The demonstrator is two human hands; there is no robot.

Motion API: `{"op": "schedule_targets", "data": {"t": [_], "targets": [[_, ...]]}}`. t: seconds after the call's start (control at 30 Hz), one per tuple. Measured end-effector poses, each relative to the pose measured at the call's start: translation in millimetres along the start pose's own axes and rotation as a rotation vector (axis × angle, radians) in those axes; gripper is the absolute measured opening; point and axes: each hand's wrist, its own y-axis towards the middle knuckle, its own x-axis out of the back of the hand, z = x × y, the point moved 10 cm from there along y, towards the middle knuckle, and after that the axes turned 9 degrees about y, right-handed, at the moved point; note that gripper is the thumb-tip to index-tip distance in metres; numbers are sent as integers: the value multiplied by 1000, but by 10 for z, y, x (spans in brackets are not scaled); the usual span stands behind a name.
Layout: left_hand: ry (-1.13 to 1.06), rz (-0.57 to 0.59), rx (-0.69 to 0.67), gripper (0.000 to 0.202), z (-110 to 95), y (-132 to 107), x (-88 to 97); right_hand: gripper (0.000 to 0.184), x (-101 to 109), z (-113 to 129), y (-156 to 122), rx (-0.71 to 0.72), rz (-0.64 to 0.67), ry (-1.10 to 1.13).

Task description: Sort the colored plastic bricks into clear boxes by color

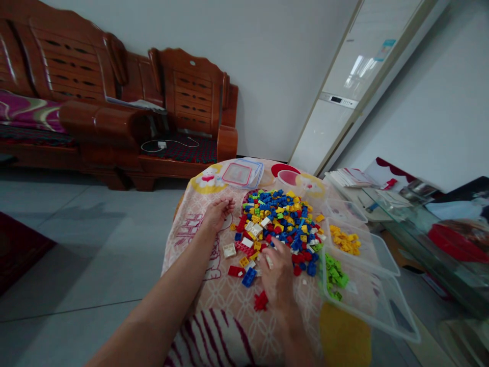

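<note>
A heap of toy building bricks in blue, yellow, red, green and white is piled on the cloth-covered table. My right hand reaches into the near side of this heap, its fingers bent around a white brick. To the left of the pile, my left hand rests over the cloth with curled fingers; whether anything is inside them is hidden. Between the hands lie a square white brick, a blue brick and a red brick. Closer to me sits a red piece.
On the right, one clear plastic box holds green bricks and another holds yellow bricks. Plastic lids lie at the table's far edge. A glass-topped stand is to the right, a wooden sofa behind.
</note>
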Motion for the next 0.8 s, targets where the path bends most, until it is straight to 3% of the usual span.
{"op": "schedule_targets", "data": {"t": [0.1,0.2,0.37,0.63,0.8], "targets": [[3,-4,-3,8,-6,-4,1,7,-282,181,-96,16,69,32],[7,5,-6,8,-5,-5,-6,5,-460,181,-141,19,101,-3],[4,0,-10,8,1,5,3,7,-572,170,-167,6,136,-27],[23,0,-15,7,16,24,11,18,-162,300,-140,87,-33,95],[19,-11,-8,8,6,8,5,26,240,-55,-78,-61,-101,142]]}}
